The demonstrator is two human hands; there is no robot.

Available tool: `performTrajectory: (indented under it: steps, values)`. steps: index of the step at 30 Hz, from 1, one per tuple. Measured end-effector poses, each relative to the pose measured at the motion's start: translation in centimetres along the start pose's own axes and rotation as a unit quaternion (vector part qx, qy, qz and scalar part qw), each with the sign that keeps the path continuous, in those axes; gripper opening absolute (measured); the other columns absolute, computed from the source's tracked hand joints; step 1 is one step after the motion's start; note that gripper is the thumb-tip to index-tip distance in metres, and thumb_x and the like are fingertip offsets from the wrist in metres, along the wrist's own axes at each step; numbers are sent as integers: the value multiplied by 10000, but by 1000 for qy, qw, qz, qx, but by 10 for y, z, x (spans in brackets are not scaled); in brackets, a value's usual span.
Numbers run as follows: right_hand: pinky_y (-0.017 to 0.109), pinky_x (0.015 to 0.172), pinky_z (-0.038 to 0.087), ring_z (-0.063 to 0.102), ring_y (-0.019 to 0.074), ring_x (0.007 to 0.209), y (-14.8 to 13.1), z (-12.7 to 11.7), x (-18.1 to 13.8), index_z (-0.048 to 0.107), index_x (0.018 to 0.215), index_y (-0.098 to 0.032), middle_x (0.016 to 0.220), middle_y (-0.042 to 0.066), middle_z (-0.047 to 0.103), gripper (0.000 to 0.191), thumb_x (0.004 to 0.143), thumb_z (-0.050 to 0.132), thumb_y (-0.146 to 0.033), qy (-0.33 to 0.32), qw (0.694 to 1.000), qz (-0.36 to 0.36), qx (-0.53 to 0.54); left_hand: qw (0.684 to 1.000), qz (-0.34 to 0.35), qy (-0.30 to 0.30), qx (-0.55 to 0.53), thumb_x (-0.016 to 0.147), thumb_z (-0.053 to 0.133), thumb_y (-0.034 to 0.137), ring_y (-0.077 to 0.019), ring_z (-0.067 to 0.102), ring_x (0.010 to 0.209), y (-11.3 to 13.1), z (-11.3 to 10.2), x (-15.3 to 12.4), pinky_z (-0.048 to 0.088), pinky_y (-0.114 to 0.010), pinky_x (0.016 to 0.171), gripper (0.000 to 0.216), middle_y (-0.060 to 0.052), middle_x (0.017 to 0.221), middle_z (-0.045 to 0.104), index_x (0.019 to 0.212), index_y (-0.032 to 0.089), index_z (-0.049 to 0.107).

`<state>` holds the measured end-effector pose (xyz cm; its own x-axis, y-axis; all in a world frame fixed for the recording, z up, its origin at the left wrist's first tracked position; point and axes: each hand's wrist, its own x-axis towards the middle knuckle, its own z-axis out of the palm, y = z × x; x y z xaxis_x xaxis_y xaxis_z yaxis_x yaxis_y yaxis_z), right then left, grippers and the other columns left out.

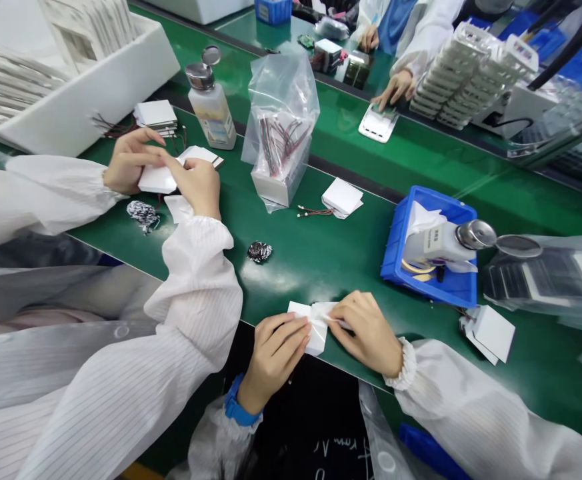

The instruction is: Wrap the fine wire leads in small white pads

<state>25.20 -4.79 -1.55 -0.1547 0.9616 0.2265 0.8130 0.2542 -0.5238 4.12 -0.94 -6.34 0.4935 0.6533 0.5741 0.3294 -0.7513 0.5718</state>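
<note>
Along the near edge of the table (301, 260), our left hand (278, 357) clamps a white block (317, 343) that looks light, fairly stiff and smooth, best held by its sides; our right hand (368, 330) pinches a thin, seemingly limp white strip (325, 311) over it. Rightward sit a glossy blue plastic bin (395, 243) and flat, square-cornered white packs (495, 332).

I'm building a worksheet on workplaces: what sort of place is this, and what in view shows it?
Most likely an electronics assembly workshop: wired white packs lie on a long green workbench, white frames stand stacked at the far side, and a striped white work smock shows at the left.
</note>
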Motion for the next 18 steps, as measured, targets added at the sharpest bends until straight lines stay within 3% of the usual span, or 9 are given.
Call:
performTrajectory:
  steps: [3,7,14,18]
  values:
    - [347,741,370,552,186,822,2,0,2,577,904,-203,838,40,672,65,955,540,-190,32,999,20,-18,1000,-1,-2,1,925,603,108,-219,628,1025,0,0,-1,482,-378,896,199,-52,1017,751,1098,168,684]
    - [344,749,373,557,185,816,4,-1,0,575,931,-203,823,34,665,46,958,539,-191,4,1000,-20,-7,1000,2,-2,6,923,606,104,-221,627,1034,0,1,-1,479,-371,897,208,-53,1018,750,1104,172,682]
    - [354,757,394,556,195,843,9,0,1,578,946,-199,845,42,665,31,949,553,-181,6,999,-30,-18,1000,8,5,5,932,593,110,-224,634,1032,-1,1,0,477,-375,898,193,-52,1015,749,1092,171,682]
    - [357,735,450,583,195,825,16,-3,3,570,904,-211,843,49,640,60,956,538,-207,82,995,31,44,1000,13,16,0,940,579,117,-211,651,1027,0,1,0,484,-362,889,181,-48,1014,750,1075,179,683]
